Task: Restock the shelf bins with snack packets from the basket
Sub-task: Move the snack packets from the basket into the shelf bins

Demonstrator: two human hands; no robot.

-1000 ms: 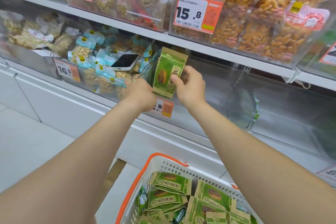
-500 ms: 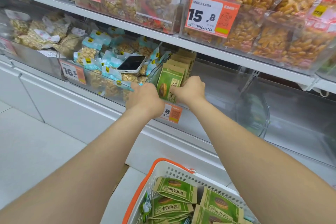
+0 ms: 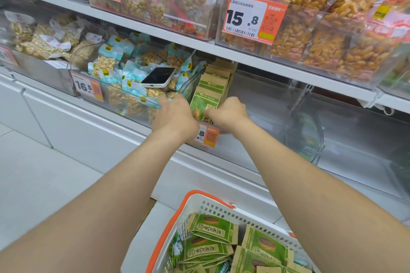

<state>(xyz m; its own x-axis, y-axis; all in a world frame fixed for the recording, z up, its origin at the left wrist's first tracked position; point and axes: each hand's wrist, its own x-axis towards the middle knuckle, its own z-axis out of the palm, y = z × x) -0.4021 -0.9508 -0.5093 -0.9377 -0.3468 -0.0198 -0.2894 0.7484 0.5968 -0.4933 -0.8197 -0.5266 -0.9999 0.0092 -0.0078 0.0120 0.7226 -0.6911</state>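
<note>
At bin (image 3: 266, 122) on lower shelf, head view: packet (image 3: 203, 104) stands at front of row (image 3: 218, 75), left end of bin; right hand (image 3: 228, 113) pinches its right edge; left hand (image 3: 175, 115) against its left edge, fingers hidden, grip cannot tell; risk: released leaning, packet may tip forward over front wall; left hand may nudge phone (image 3: 158, 76) nearby; packet long axis vertical, top up, face toward camera.
</note>
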